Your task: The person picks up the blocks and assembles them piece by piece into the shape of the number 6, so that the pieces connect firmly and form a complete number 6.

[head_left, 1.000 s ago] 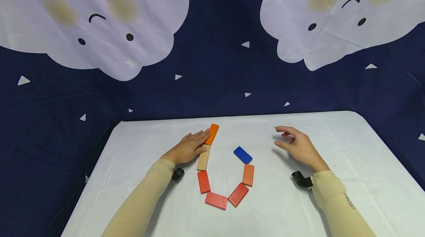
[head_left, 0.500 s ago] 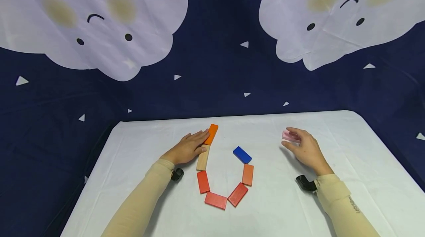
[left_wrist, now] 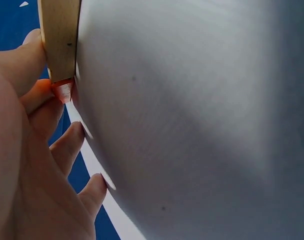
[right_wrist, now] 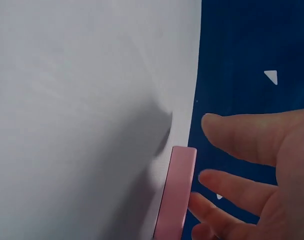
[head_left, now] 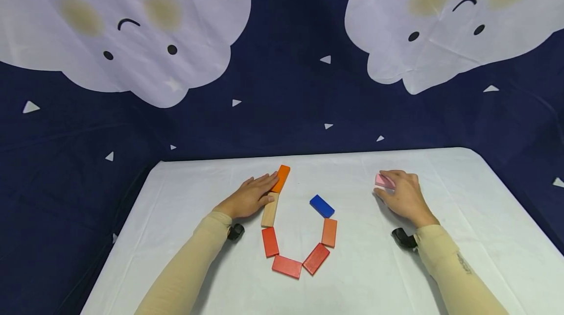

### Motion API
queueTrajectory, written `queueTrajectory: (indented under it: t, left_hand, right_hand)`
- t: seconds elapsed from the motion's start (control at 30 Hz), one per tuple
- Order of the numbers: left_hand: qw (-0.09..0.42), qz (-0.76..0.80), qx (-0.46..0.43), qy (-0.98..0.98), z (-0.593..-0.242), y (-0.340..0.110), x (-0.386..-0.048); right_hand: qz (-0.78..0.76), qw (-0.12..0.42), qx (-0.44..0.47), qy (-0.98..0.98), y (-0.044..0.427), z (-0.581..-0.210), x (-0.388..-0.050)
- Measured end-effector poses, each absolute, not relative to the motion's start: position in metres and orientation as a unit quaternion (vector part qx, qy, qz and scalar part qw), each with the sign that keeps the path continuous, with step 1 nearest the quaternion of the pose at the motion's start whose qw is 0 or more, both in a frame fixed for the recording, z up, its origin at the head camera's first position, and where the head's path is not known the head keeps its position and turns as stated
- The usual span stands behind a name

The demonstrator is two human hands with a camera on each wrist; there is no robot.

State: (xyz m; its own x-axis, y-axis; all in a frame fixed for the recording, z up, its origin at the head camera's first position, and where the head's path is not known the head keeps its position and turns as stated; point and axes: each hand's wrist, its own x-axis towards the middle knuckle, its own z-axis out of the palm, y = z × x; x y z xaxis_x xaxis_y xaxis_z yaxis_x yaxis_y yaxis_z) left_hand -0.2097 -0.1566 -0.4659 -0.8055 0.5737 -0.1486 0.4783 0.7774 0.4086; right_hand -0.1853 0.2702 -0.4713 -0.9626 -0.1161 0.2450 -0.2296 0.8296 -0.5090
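Observation:
My left hand (head_left: pixel 248 197) lies with straight fingers on an orange block (head_left: pixel 283 178) and a plain wooden block (head_left: pixel 270 210), which meet end to end. In the left wrist view its thumb sits at the side of the wooden block (left_wrist: pixel 61 40). At the right, my right hand (head_left: pixel 404 197) is over a pink block (head_left: pixel 382 181) and hides part of it. The right wrist view shows the thumb apart from the pink block (right_wrist: pixel 176 195), while other fingers are close to its edge; contact is unclear.
A curved row continues through a red block (head_left: pixel 270 242), a light red block (head_left: pixel 287 266), another red block (head_left: pixel 316 258), a coral block (head_left: pixel 329 232) and a blue block (head_left: pixel 322 206). White cloth covers the table (head_left: pixel 361 276); a dark blue cloud-printed cloth (head_left: pixel 291 84) hangs behind.
The right hand has shifted slightly right, and a pink block now shows beneath its fingers where none was visible a second ago. The left hand has stayed in place.

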Motion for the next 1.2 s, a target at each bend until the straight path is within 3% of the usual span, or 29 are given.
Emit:
queueTrajectory:
  t: [0.47,1.2]
  left_hand:
    - [0.135,0.180,0.281,0.933,-0.465,-0.156,-0.209]
    - [0.133,0.184,0.283,0.932,-0.465,-0.157,-0.209]
  right_hand:
    - [0.270,0.071,0.133,-0.951,0.282,-0.472,-0.192]
    - [0.284,-0.006,0.015,-0.959,0.286,-0.470,-0.196]
